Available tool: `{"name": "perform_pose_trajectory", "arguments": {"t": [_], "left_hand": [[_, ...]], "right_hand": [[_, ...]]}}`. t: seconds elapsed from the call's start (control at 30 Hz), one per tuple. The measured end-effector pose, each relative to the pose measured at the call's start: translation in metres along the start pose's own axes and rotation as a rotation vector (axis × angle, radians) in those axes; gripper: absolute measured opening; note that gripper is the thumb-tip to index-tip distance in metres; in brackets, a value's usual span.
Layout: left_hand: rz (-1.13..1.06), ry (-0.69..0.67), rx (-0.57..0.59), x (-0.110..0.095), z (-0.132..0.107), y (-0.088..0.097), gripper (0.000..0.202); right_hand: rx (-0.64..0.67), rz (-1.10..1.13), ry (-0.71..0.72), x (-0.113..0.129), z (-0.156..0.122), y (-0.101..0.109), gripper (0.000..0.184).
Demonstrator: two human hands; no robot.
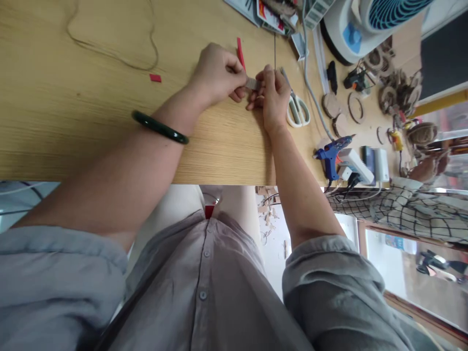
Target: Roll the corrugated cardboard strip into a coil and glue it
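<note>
Over the wooden table (pixel 226 146), my left hand (pixel 219 73) and my right hand (pixel 272 95) are close together. Both are closed, with fingertips pinching opposite ends of a small grey-brown ribbed strip (pixel 252 84). A narrow red strip (pixel 240 52) lies just beyond my left fingers; its near end is partly hidden by them. White-handled scissors (pixel 299 116) rest beside my right hand, blades pointing away and partly covered by it. Farther left on the table are a short red piece (pixel 155 78) and a loose length of brown twine (pixel 109 56).
On the right, a blue glue gun (pixel 332 155) lies near a white power strip (pixel 356 165). A grey cable (pixel 310 87) runs past the scissors. Wood slices (pixel 332 105) and rings lie beyond it. A white fan (pixel 351 34) stands at the far right.
</note>
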State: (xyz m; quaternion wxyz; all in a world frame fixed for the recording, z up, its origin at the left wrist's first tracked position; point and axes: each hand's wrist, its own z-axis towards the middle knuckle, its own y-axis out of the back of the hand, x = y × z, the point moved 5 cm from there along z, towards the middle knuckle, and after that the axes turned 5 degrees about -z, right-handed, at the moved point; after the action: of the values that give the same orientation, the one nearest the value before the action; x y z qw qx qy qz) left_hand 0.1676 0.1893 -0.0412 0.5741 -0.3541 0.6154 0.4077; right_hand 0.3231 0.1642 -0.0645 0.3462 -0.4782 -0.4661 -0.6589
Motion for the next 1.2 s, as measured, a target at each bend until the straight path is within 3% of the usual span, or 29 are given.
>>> {"name": "perform_pose_trajectory", "arguments": {"t": [0.43, 0.77, 0.9, 1.0, 1.2], "left_hand": [[0.098, -0.052, -0.015, 0.011, 0.010, -0.007, 0.019], [0.077, -0.107, -0.029, 0.008, 0.005, -0.003, 0.016], [0.076, -0.111, -0.019, 0.011, 0.004, -0.001, 0.012], [0.052, -0.116, -0.001, 0.013, 0.004, -0.001, 0.013], [-0.027, -0.010, -0.005, 0.013, 0.000, 0.001, 0.022]], "right_hand": [[-0.135, -0.006, -0.089, -0.001, -0.001, 0.005, 0.064], [-0.118, 0.033, -0.122, -0.002, -0.008, 0.011, 0.054], [-0.082, 0.084, -0.124, 0.006, -0.016, 0.011, 0.054], [0.015, 0.110, -0.076, 0.013, -0.020, 0.008, 0.058], [0.179, 0.198, -0.068, 0.010, -0.028, 0.005, 0.053]]}}
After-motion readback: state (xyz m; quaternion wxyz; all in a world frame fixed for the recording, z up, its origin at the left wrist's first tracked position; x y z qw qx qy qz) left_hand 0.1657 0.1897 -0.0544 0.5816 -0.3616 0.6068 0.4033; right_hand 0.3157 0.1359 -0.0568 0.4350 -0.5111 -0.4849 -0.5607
